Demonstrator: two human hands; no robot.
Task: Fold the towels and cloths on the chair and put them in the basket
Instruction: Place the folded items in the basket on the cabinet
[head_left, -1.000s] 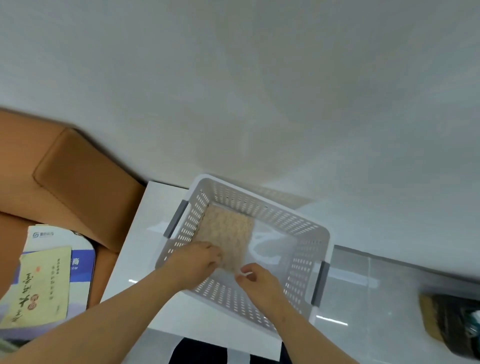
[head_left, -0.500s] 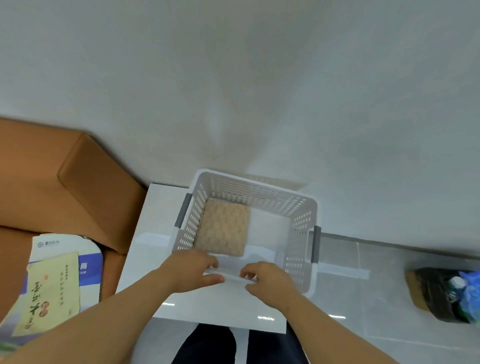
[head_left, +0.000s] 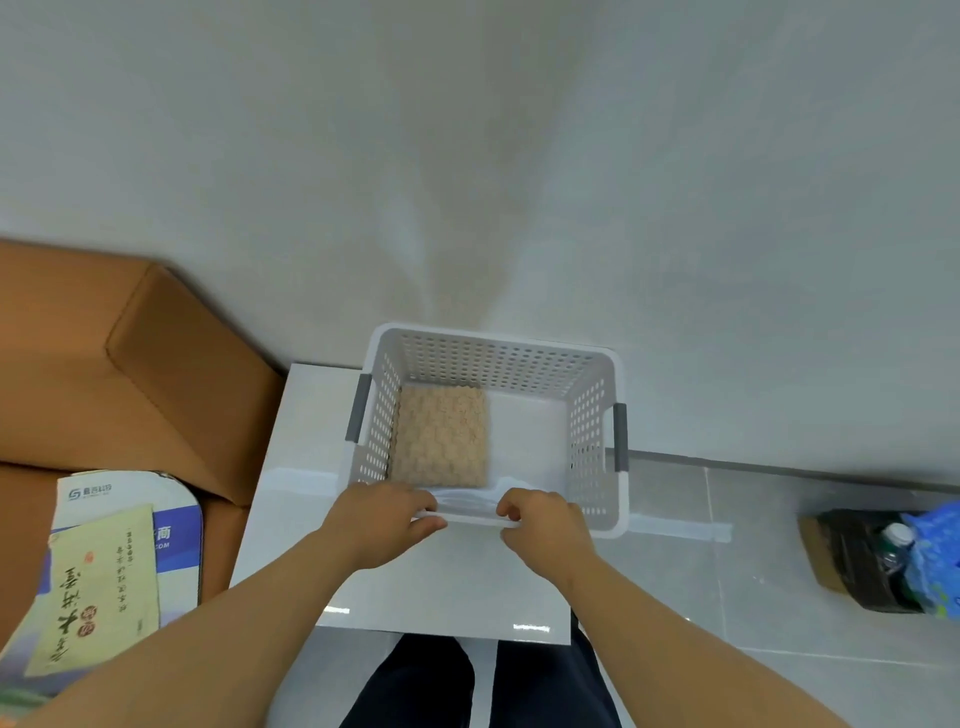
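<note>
- This looks like a home living room or a small lounge; which of the two cannot be told.
- An orange-brown upholstered sofa (head_left: 156, 364) stands against a plain white wall (head_left: 467, 156).
- Just beside it, a glossy white low table (head_left: 441, 587) stands on grey floor tiles (head_left: 727, 571).
- A white perforated laundry basket (head_left: 493, 364) on the table holds a folded beige cloth (head_left: 441, 436).
- Printed paper bags (head_left: 104, 571) lie on the sofa seat.
- On the floor, a cardboard box (head_left: 815, 556) lined with a black bag holds a bottle (head_left: 893, 538).

A white perforated basket (head_left: 496, 364) sat on the white counter (head_left: 441, 587), a folded tan cloth (head_left: 440, 436) lying flat in its left half. The left hand (head_left: 379, 522) and right hand (head_left: 545, 530) gripped the basket's near rim, fingers (head_left: 417, 502) curled over it.
</note>
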